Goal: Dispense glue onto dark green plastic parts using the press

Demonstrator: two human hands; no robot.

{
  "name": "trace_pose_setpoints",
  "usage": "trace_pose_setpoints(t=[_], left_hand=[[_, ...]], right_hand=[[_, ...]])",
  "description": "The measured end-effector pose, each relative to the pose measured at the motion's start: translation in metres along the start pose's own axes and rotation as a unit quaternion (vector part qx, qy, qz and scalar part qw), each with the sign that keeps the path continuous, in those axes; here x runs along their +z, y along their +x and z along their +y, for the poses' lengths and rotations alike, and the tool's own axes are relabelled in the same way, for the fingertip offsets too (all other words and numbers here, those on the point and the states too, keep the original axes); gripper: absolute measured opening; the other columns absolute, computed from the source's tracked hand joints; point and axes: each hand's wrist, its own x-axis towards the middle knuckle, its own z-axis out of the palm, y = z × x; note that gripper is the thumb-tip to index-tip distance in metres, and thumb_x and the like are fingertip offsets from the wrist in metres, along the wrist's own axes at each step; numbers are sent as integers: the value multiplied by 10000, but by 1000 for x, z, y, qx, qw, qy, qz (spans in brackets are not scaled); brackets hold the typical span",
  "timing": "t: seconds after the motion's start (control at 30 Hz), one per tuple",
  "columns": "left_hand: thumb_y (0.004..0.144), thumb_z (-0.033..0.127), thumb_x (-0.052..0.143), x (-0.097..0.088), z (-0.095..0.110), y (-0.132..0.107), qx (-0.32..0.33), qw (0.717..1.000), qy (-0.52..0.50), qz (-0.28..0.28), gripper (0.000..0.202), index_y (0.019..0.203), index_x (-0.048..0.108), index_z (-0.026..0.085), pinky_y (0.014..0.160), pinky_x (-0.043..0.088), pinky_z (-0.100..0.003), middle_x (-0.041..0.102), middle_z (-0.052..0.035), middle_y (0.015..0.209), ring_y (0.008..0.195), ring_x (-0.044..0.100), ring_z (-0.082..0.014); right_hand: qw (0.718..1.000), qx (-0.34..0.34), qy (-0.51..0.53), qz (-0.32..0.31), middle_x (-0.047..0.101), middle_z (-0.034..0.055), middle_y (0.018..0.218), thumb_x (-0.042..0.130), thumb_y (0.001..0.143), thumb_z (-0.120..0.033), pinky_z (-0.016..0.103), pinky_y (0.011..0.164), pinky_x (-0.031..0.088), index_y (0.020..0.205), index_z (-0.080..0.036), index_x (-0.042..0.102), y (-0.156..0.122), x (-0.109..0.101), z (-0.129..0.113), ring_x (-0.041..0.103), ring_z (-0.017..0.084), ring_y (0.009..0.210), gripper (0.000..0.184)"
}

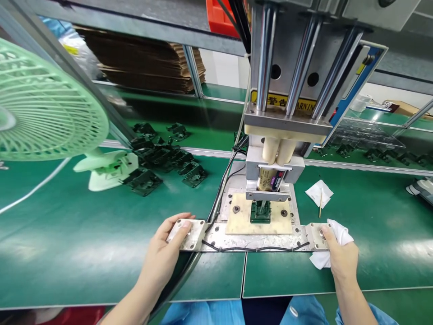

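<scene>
My left hand (168, 246) is closed around the left metal button box (196, 234) of a press, its thumb on the button. My right hand (341, 255) grips the right button box (311, 235), thumb on its button, with a white cloth (339, 231) caught under the fingers. Between the hands, a small dark green plastic part (260, 213) sits in the cream fixture plate (237, 223). Just above it is the press head (270, 178), which has labelled cylinders in it. Whether the head touches the part, I cannot tell.
A green fan (50, 104) stands at the left, beside a pile of dark plastic parts (165, 155). Black cables (219, 194) run left of the press. On the right lie a cotton swab (320, 205) on a white wipe (314, 192) and more dark parts (374, 155).
</scene>
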Motion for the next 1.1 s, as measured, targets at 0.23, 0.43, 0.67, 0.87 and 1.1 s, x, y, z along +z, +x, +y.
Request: trace_pose_setpoints(t=[0.23, 0.43, 0.67, 0.87, 1.1], left_hand=[[640, 653, 765, 1, 4, -2, -9, 1000, 13, 3, 573, 1006, 675, 221, 741, 564, -300, 750, -63, 1061, 938, 686, -264], [625, 661, 771, 2, 5, -2, -12, 1000, 5, 3, 604, 1017, 665, 213, 737, 553, -287, 745, -68, 1075, 928, 673, -253], [646, 662, 762, 1, 3, -2, -9, 1000, 9, -1, 586, 1022, 666, 224, 746, 555, -288, 739, -65, 1092, 945, 674, -254], [647, 664, 761, 1, 2, -1, -2, 1000, 10, -1, 591, 1024, 668, 219, 732, 557, -297, 742, -64, 1079, 916, 683, -255], [663, 658, 755, 0, 0, 0, 3, 1000, 14, -3, 588, 1035, 663, 213, 744, 560, -292, 743, -72, 1095, 944, 687, -259]], right_hand=[[1000, 2, -11, 2, 768, 138, 911, 831, 566, -625, 347, 649, 577, 980, -112, 779, 0, -1, -2, 725, 340, 862, 661], [1000, -11, -13, 3, 768, 147, 915, 820, 572, -644, 348, 648, 574, 994, -111, 781, 0, -1, -1, 726, 334, 847, 681], [1000, -10, -6, 7, 769, 141, 907, 826, 560, -636, 350, 650, 579, 970, -122, 783, -1, 0, -3, 726, 335, 849, 659], [1000, -10, -19, 8, 768, 138, 907, 816, 556, -655, 347, 646, 575, 968, -111, 780, -2, -1, -5, 724, 339, 855, 683], [1000, 3, -15, 9, 770, 132, 928, 830, 559, -639, 353, 685, 572, 995, -115, 776, 0, -2, -1, 725, 334, 878, 684]])
